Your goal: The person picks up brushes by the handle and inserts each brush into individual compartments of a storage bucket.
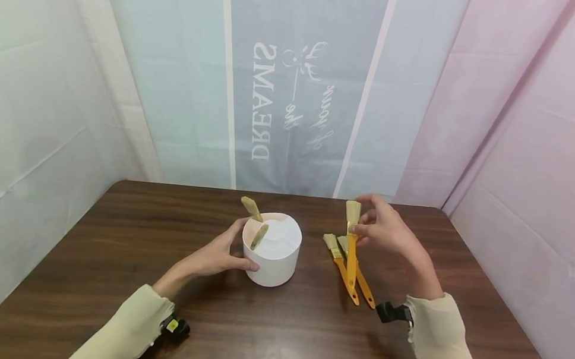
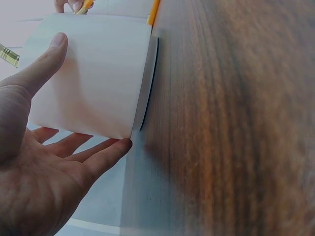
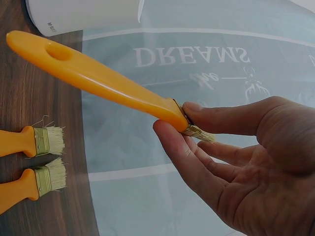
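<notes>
My left hand (image 1: pixel 216 254) holds the side of a white round tub (image 1: pixel 273 270), thumb on the near side and fingers on the far side. Two paintbrushes stand in the tub; the bristles of one (image 1: pixel 252 207) stick out over the rim, and the other's bristles (image 1: pixel 259 237) lean on the near left inside. Between thumb and fingertips, my right hand (image 1: pixel 391 228) pinches a paintbrush (image 3: pixel 98 78) with a yellow-orange handle near its metal band, bristles up. Below it, two similar paintbrushes (image 1: pixel 339 263) (image 1: pixel 367 291) lie on the table, partly crossed by the held one in the head view.
The dark wood-grain table (image 1: pixel 268 333) ends at a hanging cloth (image 1: pixel 288 173) with mirrored lettering behind. Pale cloth walls (image 1: pixel 32 112) stand along both sides. A black wrist camera (image 1: pixel 176 328) is strapped on the left sleeve, another (image 1: pixel 392 313) on the right.
</notes>
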The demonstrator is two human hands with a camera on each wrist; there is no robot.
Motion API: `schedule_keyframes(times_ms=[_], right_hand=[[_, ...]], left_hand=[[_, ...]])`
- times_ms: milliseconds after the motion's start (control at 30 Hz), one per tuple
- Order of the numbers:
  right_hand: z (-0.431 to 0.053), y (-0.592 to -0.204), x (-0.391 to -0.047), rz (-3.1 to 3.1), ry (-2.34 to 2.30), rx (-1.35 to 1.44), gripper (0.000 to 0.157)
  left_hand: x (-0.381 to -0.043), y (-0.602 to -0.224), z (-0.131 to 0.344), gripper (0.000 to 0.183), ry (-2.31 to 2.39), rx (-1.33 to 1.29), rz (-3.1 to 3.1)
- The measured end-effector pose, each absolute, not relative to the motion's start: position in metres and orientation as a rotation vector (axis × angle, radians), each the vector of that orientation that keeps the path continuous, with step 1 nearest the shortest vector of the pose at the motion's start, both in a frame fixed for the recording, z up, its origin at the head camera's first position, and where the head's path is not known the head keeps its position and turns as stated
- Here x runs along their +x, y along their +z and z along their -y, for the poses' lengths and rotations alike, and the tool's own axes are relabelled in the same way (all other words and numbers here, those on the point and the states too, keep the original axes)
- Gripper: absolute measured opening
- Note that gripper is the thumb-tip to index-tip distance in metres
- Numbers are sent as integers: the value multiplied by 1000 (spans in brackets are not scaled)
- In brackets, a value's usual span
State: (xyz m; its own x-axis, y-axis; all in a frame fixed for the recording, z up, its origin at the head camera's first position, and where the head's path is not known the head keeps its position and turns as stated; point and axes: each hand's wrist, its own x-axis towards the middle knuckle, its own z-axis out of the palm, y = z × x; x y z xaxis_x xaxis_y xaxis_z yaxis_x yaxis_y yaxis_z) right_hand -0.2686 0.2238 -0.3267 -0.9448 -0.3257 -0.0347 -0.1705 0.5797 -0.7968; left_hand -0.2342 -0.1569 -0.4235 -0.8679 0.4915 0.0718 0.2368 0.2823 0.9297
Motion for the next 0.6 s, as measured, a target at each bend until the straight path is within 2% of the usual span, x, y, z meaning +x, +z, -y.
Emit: schedule_keyframes(times_ms=[600], right_hand=[[-220, -324, -264, -2672, -1263, -491, 65]], left_hand=[[-233, -425, 156, 104, 1612, 671, -2341]])
